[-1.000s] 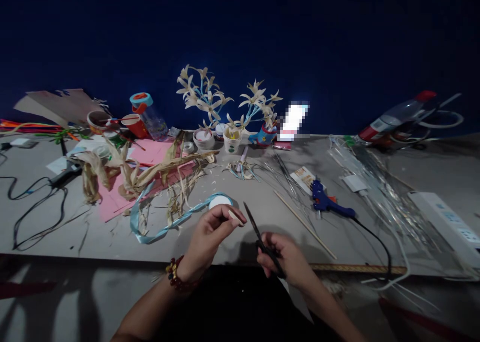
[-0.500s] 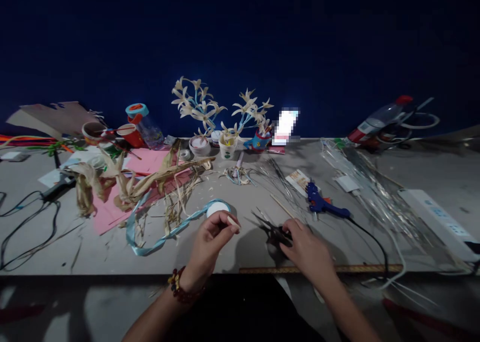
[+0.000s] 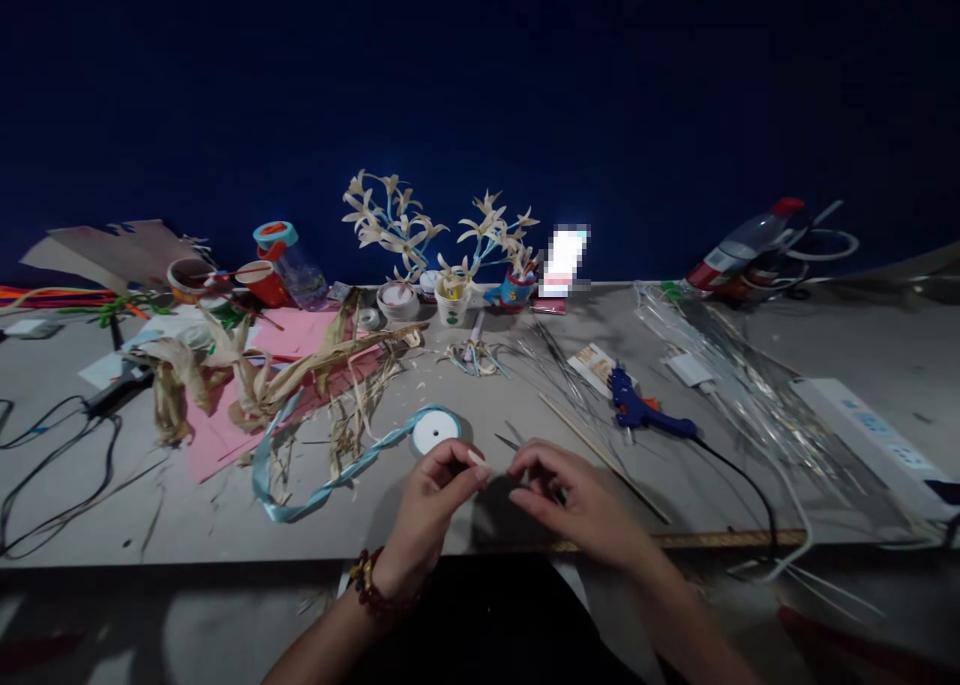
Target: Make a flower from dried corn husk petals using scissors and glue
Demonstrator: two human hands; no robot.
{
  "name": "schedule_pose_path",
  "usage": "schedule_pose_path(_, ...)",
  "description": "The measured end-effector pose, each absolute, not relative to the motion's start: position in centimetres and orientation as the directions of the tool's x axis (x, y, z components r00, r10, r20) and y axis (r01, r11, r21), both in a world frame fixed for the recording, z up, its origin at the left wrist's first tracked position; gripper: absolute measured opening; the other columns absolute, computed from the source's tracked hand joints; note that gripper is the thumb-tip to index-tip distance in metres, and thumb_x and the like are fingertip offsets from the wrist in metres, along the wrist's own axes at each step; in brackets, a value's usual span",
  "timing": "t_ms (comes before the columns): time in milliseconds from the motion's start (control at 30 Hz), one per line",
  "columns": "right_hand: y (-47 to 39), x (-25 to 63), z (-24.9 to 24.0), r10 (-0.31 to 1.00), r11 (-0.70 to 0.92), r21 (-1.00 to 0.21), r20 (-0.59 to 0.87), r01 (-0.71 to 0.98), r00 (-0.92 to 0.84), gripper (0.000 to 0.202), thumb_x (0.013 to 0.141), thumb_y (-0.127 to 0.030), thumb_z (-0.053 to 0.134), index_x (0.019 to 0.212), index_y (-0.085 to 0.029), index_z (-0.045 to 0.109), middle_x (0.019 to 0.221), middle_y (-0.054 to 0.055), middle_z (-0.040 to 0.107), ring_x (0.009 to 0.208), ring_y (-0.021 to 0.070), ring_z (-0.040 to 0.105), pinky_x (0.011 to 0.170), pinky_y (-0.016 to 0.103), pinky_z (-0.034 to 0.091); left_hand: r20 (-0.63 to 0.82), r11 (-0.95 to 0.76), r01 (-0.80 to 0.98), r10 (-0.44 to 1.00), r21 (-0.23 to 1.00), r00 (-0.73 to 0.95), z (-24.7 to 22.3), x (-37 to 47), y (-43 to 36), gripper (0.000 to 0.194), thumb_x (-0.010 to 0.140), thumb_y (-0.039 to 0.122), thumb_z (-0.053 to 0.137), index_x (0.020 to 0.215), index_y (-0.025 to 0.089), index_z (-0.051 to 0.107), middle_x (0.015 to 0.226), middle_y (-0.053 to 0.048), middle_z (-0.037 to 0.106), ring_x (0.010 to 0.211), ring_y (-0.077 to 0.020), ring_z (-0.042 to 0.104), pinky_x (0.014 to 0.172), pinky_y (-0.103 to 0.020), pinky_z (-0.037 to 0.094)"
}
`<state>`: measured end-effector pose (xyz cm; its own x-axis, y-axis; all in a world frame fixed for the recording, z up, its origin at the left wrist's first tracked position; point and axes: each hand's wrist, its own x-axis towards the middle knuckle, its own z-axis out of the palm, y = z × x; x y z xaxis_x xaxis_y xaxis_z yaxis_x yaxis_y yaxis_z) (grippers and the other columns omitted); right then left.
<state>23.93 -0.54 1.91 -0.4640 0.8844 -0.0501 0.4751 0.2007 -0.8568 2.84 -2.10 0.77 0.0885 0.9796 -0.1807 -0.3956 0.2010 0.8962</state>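
Observation:
My left hand pinches a small pale strip, petal-like in shape, between thumb and fingers. My right hand is close by on the right, its thumb and curled fingers apart and turned toward the strip, with nothing visible in their grasp. Just behind it, the tips of the scissors show on the table; their handles are hidden by the hand. Beyond my left hand lies a white spool with blue ribbon trailing off to the left.
Pale flowers on blue stems stand in cups at the back. Dried husks lie on pink paper at left. On the right are a blue glue gun, a thin stick, wires and a power strip.
My right hand has let go of the scissors and moved left toward my left hand, its fingers parting. My left hand has shifted slightly right and down with the strip.

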Motion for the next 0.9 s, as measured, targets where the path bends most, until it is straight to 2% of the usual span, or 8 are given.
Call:
schedule_pose_path(133, -1.2, 20.7, 1.8, 0.894, 0.253, -0.918, 0.101, 0.305, -0.436, 0.019, 0.099, -0.036, 0.056, 0.088, -0.022, 0.061, 0.082, -0.001, 0.059, 0.075, 0.0149, 0.055, 0.069, 0.026, 0.043, -0.182, 0.202, -0.399, 0.979, 0.894, 0.087, 0.4, 3.0, -2.4, 0.021, 0.076, 0.029, 0.083, 0.076, 0.017, 0.065, 0.077, 0.0, 0.061, 0.076, -0.0137, 0.054, 0.074, -0.024, 0.045)
schedule_pose_path(267, -1.4, 19.9, 1.2, 0.905, 0.098, -0.986, 0.033, 0.132, -0.424, 0.029, 0.099, -0.042, 0.055, 0.08, -0.021, 0.061, 0.073, -0.002, 0.055, 0.06, 0.011, 0.051, 0.056, 0.023, 0.041, -0.104, 0.128, -0.3, 0.99, 0.945, 0.096, 0.0, 2.6, -2.9, 0.014, 0.084, 0.027, 0.075, 0.086, 0.017, 0.066, 0.083, -0.002, 0.062, 0.078, -0.0148, 0.057, 0.073, -0.025, 0.047)
schedule_pose_path(400, -1.8, 19.5, 0.5, 0.911, -0.189, -0.979, -0.145, -0.077, -0.386, 0.034, 0.091, -0.049, 0.063, 0.076, -0.019, 0.061, 0.067, -0.003, 0.056, 0.049, 0.0078, 0.046, 0.045, 0.019, 0.036, 0.301, -0.303, 0.058, 0.953, 0.951, 0.036, 0.5, 1.8, -3.0, 0.023, 0.089, 0.016, 0.066, 0.112, 0.022, 0.066, 0.099, -0.006, 0.068, 0.091, -0.019, 0.064, 0.086, -0.033, 0.05)
schedule_pose_path(467, -2.1, 19.4, 0.3, 0.907, -0.254, -0.959, -0.19, -0.128, -0.376, 0.034, 0.09, -0.049, 0.065, 0.074, -0.019, 0.061, 0.064, -0.002, 0.058, 0.047, 0.0071, 0.044, 0.043, 0.018, 0.033, 0.477, -0.484, 0.233, 0.874, 0.844, 0.086, 1.0, 1.5, -2.9, 0.021, 0.09, 0.011, 0.063, 0.106, 0.022, 0.067, 0.095, -0.006, 0.071, 0.091, -0.0198, 0.066, 0.089, -0.036, 0.05)
schedule_pose_path(533, -2.3, 19.3, 0.4, 0.906, -0.26, -0.955, -0.191, -0.141, -0.378, 0.033, 0.092, -0.048, 0.062, 0.076, -0.019, 0.062, 0.063, -0.002, 0.058, 0.046, 0.007, 0.042, 0.042, 0.017, 0.031, 0.537, -0.546, 0.312, 0.835, 0.777, 0.123, 1.4, 1.4, -2.9, 0.017, 0.091, 0.008, 0.061, 0.1, 0.021, 0.068, 0.089, -0.005, 0.072, 0.087, -0.0195, 0.067, 0.087, -0.036, 0.05)
schedule_pose_path(600, -2.4, 19.4, 0.8, 0.931, -0.157, -0.981, -0.107, -0.118, -0.349, 0.026, 0.093, -0.043, 0.062, 0.083, -0.019, 0.064, 0.068, -0.001, 0.059, 0.05, 0.0081, 0.046, 0.045, 0.018, 0.035, 0.502, -0.508, 0.314, 0.858, 0.802, 0.105, 1.7, 1.4, -2.9, 0.013, 0.092, 0.01, 0.06, 0.094, 0.021, 0.067, 0.085, -0.004, 0.073, 0.083, -0.0189, 0.067, 0.083, -0.034, 0.051)
schedule_pose_path(733, -2.3, 19.3, 1.7, 0.945, 0.23, -0.973, 0.214, 0.036, -0.246, 0.014, 0.087, -0.026, 0.068, 0.1, -0.022, 0.066, 0.089, 0.002, 0.065, 0.064, 0.0117, 0.056, 0.057, 0.022, 0.048, 0.298, -0.307, 0.211, 0.952, 0.928, 0.074, 1.4, 1.7, -3.1, 0.008, 0.093, 0.018, 0.062, 0.087, 0.019, 0.067, 0.084, -0.004, 0.071, 0.082, -0.0186, 0.066, 0.077, -0.03, 0.051)
schedule_pose_path(900, -2.2, 18.6, 2.1, 0.887, 0.46, -0.835, 0.417, 0.302, -0.199, 0.007, 0.093, -0.018, 0.061, 0.088, -0.022, 0.064, 0.08, 0.001, 0.068, 0.063, 0.0128, 0.06, 0.06, 0.025, 0.049, 0.282, -0.283, 0.214, 0.959, 0.935, 0.038, 1.0, 2.0, -3.2, 0.008, 0.091, 0.017, 0.061, 0.083, 0.019, 0.064, 0.081, -0.003, 0.068, 0.08, -0.0178, 0.063, 0.077, -0.03, 0.049)
